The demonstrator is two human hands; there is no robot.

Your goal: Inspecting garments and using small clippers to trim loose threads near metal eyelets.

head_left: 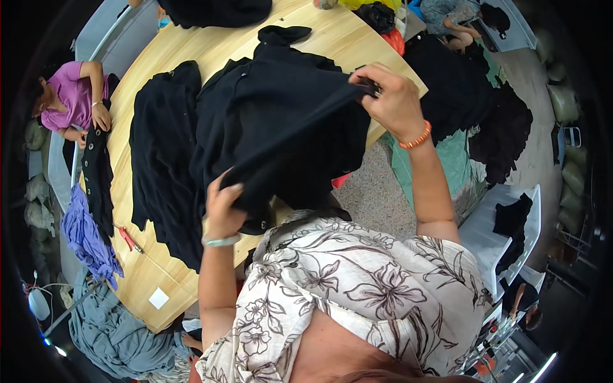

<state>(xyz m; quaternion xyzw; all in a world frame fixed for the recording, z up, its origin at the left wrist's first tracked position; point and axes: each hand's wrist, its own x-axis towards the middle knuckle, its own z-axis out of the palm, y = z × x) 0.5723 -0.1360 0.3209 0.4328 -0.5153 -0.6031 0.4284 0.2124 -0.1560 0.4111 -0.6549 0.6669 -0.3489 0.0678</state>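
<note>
A black garment is spread across the wooden table and pulled taut between my hands, its near edge stretched on a slant. My right hand, raised at the garment's right corner, pinches that edge; something small and dark shows between the fingers, too small to name. Lower and nearer to me, my left hand is closed on the cloth at the other end of the edge, its fingertips partly blurred and hidden by the fabric. Just left of it lies a second black garment with small buttons.
The pale wooden table also bears red-handled pliers, a white square and purple cloth. At the left a person handles a black buttoned strip. Dark cloth heaps lie at right, near another person.
</note>
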